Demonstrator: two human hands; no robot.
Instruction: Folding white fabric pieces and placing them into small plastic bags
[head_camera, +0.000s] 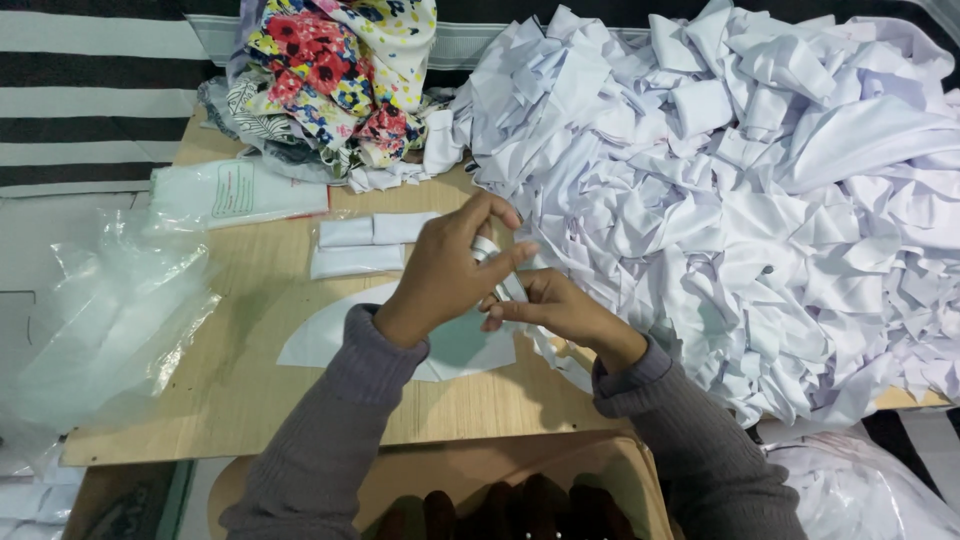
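A white cloth strip sat pinched between both hands above the table; left hand and right hand each closed their grip on it.

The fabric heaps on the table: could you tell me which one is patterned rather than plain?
The floral fabric heap at the table's far edge, left of the hands; the big heap of white pieces on the right is plain.

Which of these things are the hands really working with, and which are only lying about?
In hand:
left hand
right hand
white fabric strip pinched between them
white cloth heap
folded white pieces

Lying about:
flowered cloth
clear plastic bag
curved paper pattern
wooden table
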